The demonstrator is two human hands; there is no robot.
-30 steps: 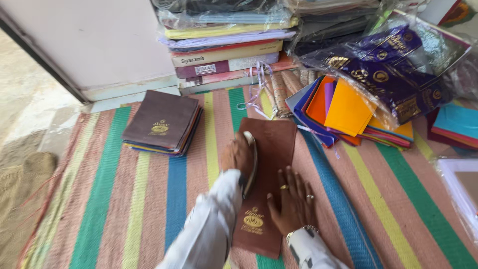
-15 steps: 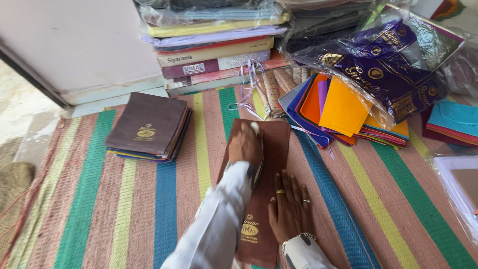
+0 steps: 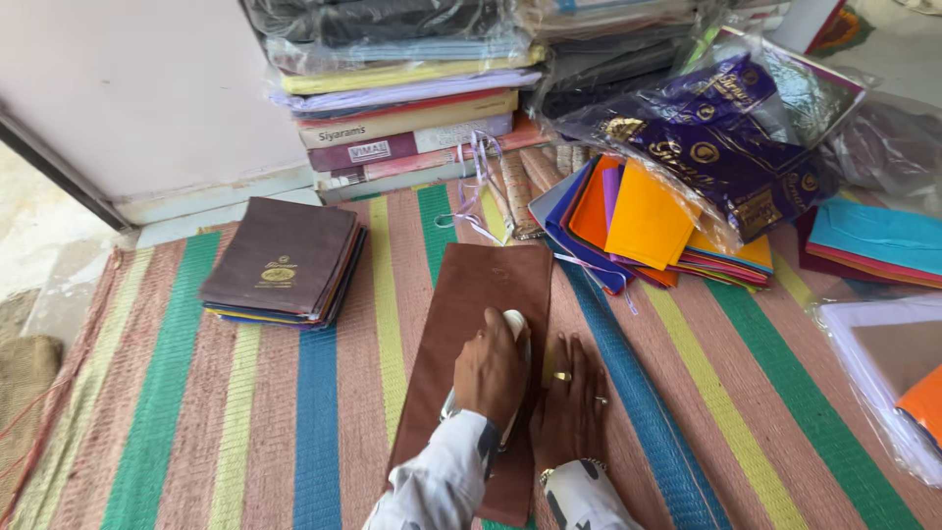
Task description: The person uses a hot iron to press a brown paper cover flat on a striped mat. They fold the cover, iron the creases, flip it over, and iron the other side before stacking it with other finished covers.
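A long brown fabric cover [image 3: 471,324] lies flat on the striped mat [image 3: 294,412]. My left hand [image 3: 491,373] grips a rounded white tool [image 3: 515,329] and presses it onto the middle of the cover. Right beside it, my right hand [image 3: 569,412] lies flat with spread fingers on the cover's right edge, a ring on one finger and a watch at the wrist. Both sleeves are white.
A stack of dark brown folded covers [image 3: 280,260] sits at the left of the mat. Fanned coloured cloth pieces [image 3: 638,216] and purple plastic packets [image 3: 726,137] lie at the right. Packed fabric boxes [image 3: 412,108] are piled behind. More cloth in plastic [image 3: 883,363] lies at the far right.
My left hand has slid the white tool along the brown cover back toward me, from its upper part to the middle. My right hand stays flat on the cover.
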